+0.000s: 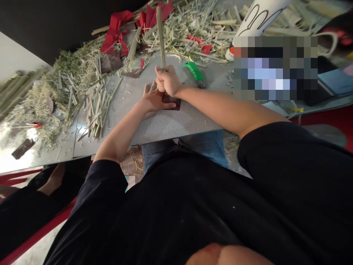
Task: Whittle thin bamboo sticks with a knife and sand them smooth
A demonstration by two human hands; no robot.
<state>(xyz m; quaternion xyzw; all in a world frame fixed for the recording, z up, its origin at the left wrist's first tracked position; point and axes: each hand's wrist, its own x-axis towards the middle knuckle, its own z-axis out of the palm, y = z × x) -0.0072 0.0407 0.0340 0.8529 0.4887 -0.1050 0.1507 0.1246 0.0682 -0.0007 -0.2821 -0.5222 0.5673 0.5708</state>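
My right hand (169, 81) is wrapped in a fist around a long pale strip that looks like bamboo (160, 35), its free end pointing away from me. Spread flat on the tabletop, my left hand (154, 99) presses on a dark brown flat piece (178, 104) and lies right beside and partly under my right fist. The strip's lower end is hidden by my hands. A bright green tool handle (194, 70) rests on the table just right of my right hand.
Heaped pale strips and shavings (182, 36) cover the back of the grey table (154, 127). Red scraps (113, 31) lie among them. More split strips (99, 106) are on the left. A white cup-like container with a drawn outline (256, 18) and a blurred-out device (273, 70) are right.
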